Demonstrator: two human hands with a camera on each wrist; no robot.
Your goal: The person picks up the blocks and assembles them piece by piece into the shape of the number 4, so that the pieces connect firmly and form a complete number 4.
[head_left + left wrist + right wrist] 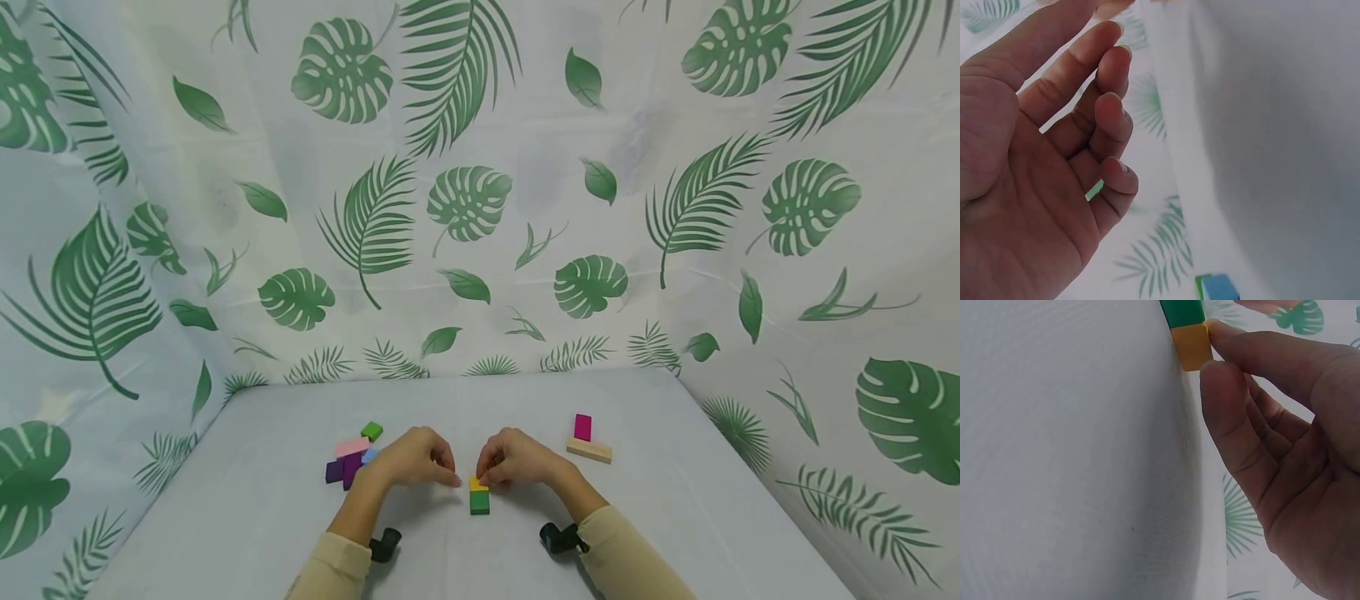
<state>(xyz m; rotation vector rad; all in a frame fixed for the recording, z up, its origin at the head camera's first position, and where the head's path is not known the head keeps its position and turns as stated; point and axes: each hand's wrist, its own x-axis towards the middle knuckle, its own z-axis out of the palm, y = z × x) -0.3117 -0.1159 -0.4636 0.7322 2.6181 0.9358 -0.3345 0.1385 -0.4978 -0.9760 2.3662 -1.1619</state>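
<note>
A green block (479,502) and a yellow block (477,482) sit end to end on the table in front of the person, the green one nearer. The right hand (517,458) is at the yellow block's right side, with thumb and index finger pinching its edge. In the right wrist view, the fingertips lie against the yellow block (1192,347), which touches the green block (1184,311). To the left of the pair, the left hand (417,457) hovers, its fingers loosely bent around nothing. Its palm and relaxed fingers show in the left wrist view.
At the left lie two purple blocks (352,469), a pink block (353,447), a bright green block (372,431) and a blue block (369,456), partly behind the left hand. A magenta block (582,427) and a long wooden block (589,450) lie right. Leaf-patterned cloth surrounds the table.
</note>
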